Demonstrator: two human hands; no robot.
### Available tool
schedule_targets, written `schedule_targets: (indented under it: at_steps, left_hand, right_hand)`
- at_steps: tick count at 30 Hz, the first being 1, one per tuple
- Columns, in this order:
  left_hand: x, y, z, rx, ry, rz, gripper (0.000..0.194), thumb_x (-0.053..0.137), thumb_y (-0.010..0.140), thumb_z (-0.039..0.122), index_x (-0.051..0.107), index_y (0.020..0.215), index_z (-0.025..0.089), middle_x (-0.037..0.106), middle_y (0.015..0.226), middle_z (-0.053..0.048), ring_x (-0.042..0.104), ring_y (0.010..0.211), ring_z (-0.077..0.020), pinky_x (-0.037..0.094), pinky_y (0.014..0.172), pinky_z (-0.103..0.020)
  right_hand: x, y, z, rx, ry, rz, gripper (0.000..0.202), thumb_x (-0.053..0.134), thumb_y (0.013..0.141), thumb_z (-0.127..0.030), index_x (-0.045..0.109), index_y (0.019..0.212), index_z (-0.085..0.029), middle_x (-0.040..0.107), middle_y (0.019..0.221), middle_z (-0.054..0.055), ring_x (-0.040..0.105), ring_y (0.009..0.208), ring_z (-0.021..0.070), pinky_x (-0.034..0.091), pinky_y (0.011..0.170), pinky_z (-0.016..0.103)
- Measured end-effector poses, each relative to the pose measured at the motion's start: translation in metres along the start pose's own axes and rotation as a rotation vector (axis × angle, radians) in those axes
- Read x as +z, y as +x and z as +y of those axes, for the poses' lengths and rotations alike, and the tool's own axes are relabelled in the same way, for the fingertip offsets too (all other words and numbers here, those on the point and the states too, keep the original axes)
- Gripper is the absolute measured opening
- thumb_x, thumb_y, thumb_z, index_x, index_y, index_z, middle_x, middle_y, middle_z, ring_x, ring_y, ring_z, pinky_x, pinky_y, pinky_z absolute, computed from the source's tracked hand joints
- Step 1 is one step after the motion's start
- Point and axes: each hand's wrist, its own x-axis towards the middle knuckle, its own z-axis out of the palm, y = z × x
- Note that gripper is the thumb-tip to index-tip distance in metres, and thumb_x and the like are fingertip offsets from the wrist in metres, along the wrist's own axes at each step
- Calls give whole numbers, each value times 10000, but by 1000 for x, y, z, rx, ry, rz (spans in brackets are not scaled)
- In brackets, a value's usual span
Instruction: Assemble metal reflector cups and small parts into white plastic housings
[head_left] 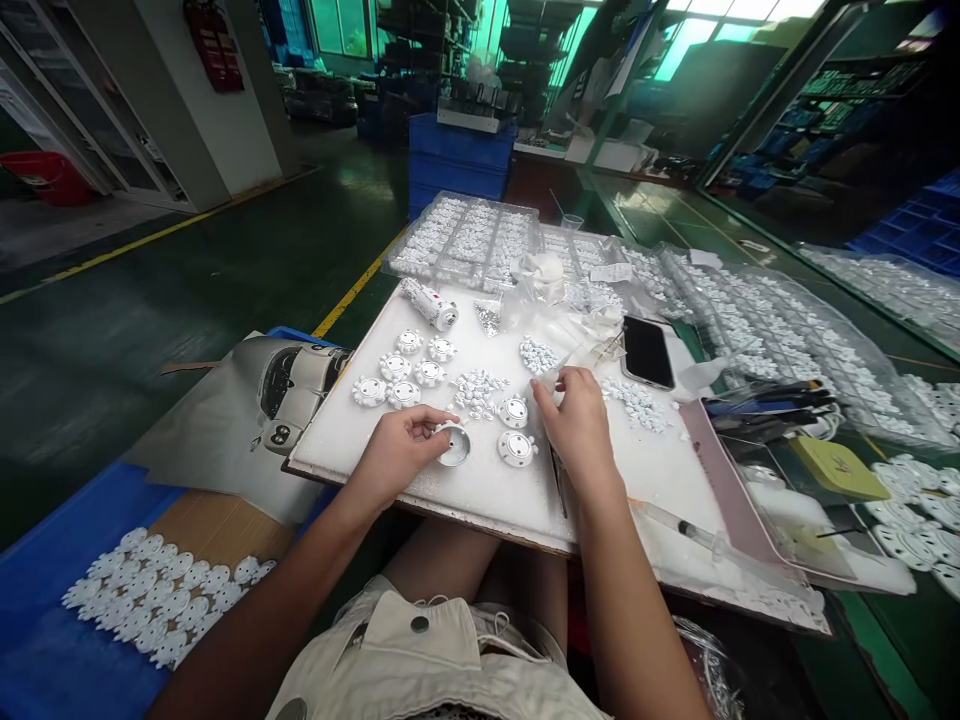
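Between the thumb and fingers of my left hand (pixel 407 447) is a round white ring-shaped part (pixel 456 446), its hollow side facing up. My right hand (pixel 574 415) rests over the white work surface (pixel 465 500), fingers bent and close together; whether they pinch something small is hidden. Just left of it lie two round white parts with dark dots, one (pixel 514 411) behind the other (pixel 517 448). A pile of tiny white pieces (pixel 478 392) sits between the hands, farther back. Several finished-looking round white parts (pixel 402 367) stand at the left. Dark tweezers (pixel 559 482) lie beside my right wrist.
Behind are a white cylinder (pixel 430 304), small pieces (pixel 538 354) and clear trays of white parts (pixel 469 240). At right lie a phone (pixel 648 352), more pieces (pixel 637 404), a syringe (pixel 686 528) and a yellow box (pixel 838 467). A blue bin (pixel 45 560) stands lower left.
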Motion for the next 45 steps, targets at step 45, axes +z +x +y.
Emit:
schedule_targets:
  at_steps: [45]
  left_hand:
    - [3,9,14,-194,-349,67,148,799,645,116,718,765,83,706,731,-47,643,659,-140,587,606,-276]
  right_hand:
    - [0,-86,-65,-261,255,299,143,594,920,-339,523,931,-215,479,792,-7,453,587,117,355,508,263]
